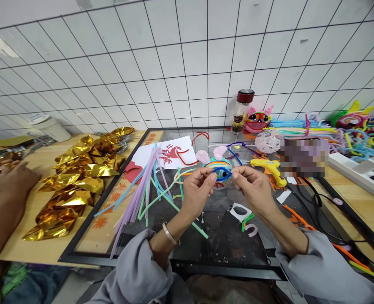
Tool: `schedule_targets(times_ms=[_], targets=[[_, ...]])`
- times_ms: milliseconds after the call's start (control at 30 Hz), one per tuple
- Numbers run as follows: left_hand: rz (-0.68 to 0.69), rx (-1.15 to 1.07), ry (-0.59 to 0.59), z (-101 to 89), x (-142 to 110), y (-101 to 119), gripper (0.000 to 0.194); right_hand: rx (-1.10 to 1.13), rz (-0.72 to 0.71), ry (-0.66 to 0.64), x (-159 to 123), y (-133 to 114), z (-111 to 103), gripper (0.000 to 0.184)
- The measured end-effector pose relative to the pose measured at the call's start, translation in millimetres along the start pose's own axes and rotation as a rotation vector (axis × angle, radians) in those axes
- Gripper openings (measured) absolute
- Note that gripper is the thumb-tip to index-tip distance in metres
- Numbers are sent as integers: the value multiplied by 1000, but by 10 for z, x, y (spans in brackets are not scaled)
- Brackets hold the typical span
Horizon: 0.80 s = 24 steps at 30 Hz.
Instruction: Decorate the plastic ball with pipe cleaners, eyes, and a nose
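Note:
A blue pipe cleaner, bent into a pointed oval like an eye, is held up in front of me. My left hand pinches its left end between thumb and fingers. The right end is pinched by my right hand. Just behind it on the table stands a round animal head with striped bands and pink ears, partly hidden by my hands. I cannot tell whether the loop touches it. A yellow glue gun lies right of my right hand. Below the hands is a white paper piece with a hole.
Loose purple and green pipe cleaners lie left, beside a printed paper. Gold foil and another person's hand are further left. A bottle stands behind; a white power strip and black cables lie right.

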<state>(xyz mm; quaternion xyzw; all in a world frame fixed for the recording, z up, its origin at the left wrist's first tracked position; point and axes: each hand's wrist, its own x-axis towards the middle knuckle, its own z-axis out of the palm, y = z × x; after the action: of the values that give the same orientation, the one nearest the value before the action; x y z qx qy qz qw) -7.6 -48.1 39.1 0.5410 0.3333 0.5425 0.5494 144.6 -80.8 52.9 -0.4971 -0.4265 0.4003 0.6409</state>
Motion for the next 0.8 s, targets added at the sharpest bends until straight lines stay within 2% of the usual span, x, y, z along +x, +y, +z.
schedule_targets(times_ms=[33,167,233,300,467,667,800], targets=[[15,-4,-8,-5,1,8,38,2,5,9,4,-8,0,27],[130,63,-116,-46,18,6,67,-3,35,-19,19,-55,-22,31],[197,148,-176,-71,32,-5,61,-16,42,-57,25,-74,-35,33],[272,227,-200,-89,46,-8,46,-24,39,-77,28,-83,-43,35],[385,362,-170,-94,56,19,24,-43,30,-95,29,-91,-37,38],[422,360,-137,-64,41,32,18,-49,18,-112,26,-72,-33,40],[380,307,-125,-65,33,33,34,-68,-23,-77,79,-77,-104,37]])
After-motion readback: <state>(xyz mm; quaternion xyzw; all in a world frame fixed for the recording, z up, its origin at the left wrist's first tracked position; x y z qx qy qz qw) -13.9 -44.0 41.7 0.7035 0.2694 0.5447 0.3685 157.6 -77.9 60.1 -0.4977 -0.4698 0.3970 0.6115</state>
